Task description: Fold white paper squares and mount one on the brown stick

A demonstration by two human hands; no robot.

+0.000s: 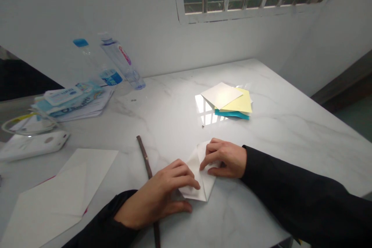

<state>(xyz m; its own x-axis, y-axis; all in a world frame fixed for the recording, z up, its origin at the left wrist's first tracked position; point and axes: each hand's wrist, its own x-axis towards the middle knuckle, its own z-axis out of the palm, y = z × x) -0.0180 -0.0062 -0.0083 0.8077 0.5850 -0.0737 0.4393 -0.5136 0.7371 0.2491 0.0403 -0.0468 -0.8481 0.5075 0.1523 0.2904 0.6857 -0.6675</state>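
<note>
Your left hand (pixel 161 193) lies with fingers loosely spread and thumb apart, its fingertips resting on the folded white paper (pixel 209 185); your right hand (pixel 225 159) is half curled, thumb apart from the index finger, with fingertips on the same paper's other side. That paper lies on the marble-patterned table (pixel 290 124) between your hands; a brown stick (pixel 147 164) runs beneath your left hand; coloured sheets (pixel 236 102) are stacked beyond.

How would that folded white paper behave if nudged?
Once free, the folded paper probably slides easily: it looks thin, on a glossy tabletop. Folds may stiffen it, yet it could spring open without the left hand and right hand there.
</note>
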